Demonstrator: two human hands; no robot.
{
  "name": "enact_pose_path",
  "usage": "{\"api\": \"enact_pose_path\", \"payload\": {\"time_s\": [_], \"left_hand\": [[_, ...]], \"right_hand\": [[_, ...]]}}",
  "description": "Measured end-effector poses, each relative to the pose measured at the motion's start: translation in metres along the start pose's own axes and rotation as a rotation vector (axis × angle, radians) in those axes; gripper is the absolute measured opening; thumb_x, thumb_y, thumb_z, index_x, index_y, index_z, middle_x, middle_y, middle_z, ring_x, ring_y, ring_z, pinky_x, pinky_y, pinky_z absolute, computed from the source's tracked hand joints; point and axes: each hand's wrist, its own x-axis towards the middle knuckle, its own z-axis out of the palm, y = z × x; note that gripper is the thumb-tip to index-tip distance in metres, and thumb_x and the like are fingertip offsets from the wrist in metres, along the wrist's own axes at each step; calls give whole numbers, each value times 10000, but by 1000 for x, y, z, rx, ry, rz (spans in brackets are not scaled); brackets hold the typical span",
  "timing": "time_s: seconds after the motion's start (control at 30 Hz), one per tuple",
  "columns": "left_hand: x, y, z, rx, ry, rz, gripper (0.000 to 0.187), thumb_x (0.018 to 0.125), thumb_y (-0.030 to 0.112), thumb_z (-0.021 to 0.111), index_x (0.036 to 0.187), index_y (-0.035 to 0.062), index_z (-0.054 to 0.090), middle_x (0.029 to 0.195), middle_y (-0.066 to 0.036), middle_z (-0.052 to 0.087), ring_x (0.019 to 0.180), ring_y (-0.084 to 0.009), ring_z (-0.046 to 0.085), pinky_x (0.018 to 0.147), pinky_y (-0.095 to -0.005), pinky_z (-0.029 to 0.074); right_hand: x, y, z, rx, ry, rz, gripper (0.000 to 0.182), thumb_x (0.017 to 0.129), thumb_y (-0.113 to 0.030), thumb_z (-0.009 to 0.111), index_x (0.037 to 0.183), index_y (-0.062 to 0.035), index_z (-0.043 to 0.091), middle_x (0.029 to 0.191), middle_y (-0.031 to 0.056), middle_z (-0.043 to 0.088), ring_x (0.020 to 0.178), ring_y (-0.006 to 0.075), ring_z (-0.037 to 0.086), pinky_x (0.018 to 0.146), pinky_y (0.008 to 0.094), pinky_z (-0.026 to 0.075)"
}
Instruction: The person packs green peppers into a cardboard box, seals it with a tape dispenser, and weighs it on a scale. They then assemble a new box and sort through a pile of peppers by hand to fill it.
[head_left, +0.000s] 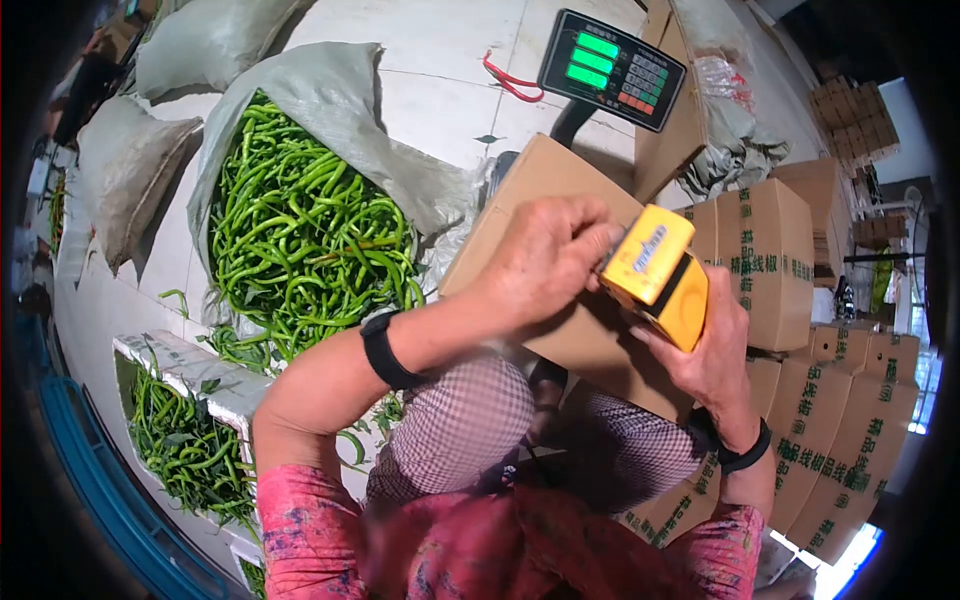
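Observation:
My right hand (714, 363) grips a yellow thing (652, 255) that looks like a roll of packing tape, with print on one face and a dark gap through it. My left hand (548, 262) comes in from the other side, thumb and fingers pinched at its near edge. Both hands are over a brown cardboard box (590, 332) that stands in front of my knees. The fingers of my right hand are partly hidden behind the yellow thing.
A scale display (612, 70) with green digits rises behind the box. To the left lie an opened sack (300, 75) of green chillies (310, 220) and a foam box (185, 350) with more. Printed cartons (780, 265) are stacked on the right. Tied sacks (130, 170) lie far left.

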Motion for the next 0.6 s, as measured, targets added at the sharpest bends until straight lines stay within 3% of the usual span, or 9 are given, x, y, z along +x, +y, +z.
{"api": "enact_pose_path", "payload": {"time_s": [0.07,0.13,0.3,0.4,0.43,0.6], "left_hand": [[5,-6,-5,59,18,37,202,959,143,555,892,-41,605,700,-55,593,660,-80,499,596,-288,450],[14,-19,-11,294,66,217,203,956,144,550,879,-38,596,668,-83,561,658,-86,485,589,-298,445],[27,-27,-15,343,45,176,256,969,155,541,803,-38,568,627,-58,565,596,-93,521,544,-283,449],[25,-23,-18,252,18,37,290,981,169,538,756,-14,553,610,-31,569,552,-94,551,510,-267,448],[25,-19,-18,229,23,-9,289,983,174,539,754,-3,551,604,-32,569,540,-93,552,502,-264,445],[27,-29,-7,247,65,-11,285,986,209,555,779,13,551,592,-16,558,516,-84,531,490,-249,427]], "right_hand": [[5,0,-1,15,-68,85,663,676,-296,878,1108,-11,464,915,232,629,853,455,628,718,471,521],[8,1,2,-45,-84,87,706,653,-327,886,1101,2,450,921,252,617,874,468,613,727,487,507],[14,6,-12,-61,-163,87,734,648,-390,881,1109,-9,455,918,256,618,866,467,621,711,482,508],[-10,34,-34,-53,-194,142,759,644,-431,875,1135,-8,480,905,235,628,823,459,632,700,467,518],[-27,51,-42,-35,-150,120,808,627,-510,861,1147,-2,510,902,184,642,839,356,669,731,415,516],[-105,97,-62,-81,-36,231,853,617,-515,865,1202,-3,516,968,169,648,903,331,678,788,406,531]]}}
